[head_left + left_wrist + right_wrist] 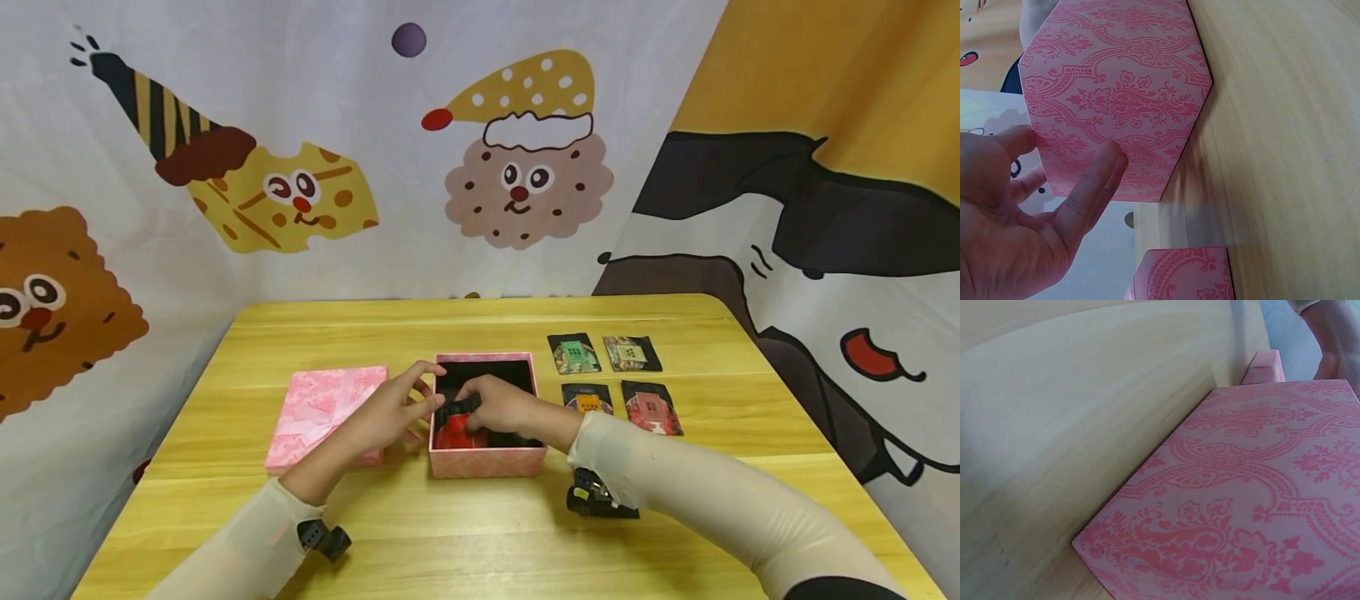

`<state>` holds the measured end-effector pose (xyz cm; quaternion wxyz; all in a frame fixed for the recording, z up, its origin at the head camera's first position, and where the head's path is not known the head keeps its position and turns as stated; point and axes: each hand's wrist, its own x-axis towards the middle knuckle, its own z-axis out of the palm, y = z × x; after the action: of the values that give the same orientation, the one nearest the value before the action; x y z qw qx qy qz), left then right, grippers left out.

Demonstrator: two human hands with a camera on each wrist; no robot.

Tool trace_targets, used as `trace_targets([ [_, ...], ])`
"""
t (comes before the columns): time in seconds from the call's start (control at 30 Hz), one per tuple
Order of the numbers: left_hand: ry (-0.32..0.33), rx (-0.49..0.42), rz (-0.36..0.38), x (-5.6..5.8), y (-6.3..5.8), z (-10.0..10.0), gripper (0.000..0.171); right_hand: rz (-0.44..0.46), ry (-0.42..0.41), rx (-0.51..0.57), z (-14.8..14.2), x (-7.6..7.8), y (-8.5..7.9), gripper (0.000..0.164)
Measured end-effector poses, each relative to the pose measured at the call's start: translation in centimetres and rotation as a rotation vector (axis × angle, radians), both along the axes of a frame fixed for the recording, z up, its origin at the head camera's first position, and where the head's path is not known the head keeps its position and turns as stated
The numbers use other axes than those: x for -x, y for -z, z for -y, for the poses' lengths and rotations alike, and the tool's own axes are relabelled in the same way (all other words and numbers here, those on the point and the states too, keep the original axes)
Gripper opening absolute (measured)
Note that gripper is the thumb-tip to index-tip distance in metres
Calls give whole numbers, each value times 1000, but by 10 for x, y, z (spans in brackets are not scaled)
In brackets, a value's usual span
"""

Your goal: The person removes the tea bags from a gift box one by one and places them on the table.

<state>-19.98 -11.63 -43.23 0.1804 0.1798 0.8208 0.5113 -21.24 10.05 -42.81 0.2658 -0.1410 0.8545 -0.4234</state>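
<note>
An open pink patterned box [487,462] with a dark inside stands at the middle of the table. My right hand [501,406] reaches down into it and pinches the top of a red and black packet [456,432]. The packet's lower part is hidden by the box's front wall. At the box's left side is my left hand [393,408], its fingertips touching the side and rim. The left wrist view shows those fingers [1094,187] fairly straight against the patterned wall. In the right wrist view the box wall [1229,500] shows, but the right hand does not.
Left of the box lies its pink lid [322,408]. To the right lie a green-labelled packet [574,353], a cream-labelled packet [632,354], an orange-labelled packet [587,400] and a red packet [652,408]. A printed curtain [405,125] hangs behind the wooden table [480,542].
</note>
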Motion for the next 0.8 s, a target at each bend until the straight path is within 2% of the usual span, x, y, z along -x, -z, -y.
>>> trace_targets([
  [0.1,2,-1,4,0,1,1,44,22,20,60,0,0,0,37],
  [0.37,11,-11,-1,0,1,2,43,64,19,136,-2,1,2,33],
  [0.6,8,-4,7,0,2,1,44,158,46,162,-2,1,1,53],
  [0.8,13,-11,5,-1,1,2,42,142,85,135,-2,2,-8,57],
])
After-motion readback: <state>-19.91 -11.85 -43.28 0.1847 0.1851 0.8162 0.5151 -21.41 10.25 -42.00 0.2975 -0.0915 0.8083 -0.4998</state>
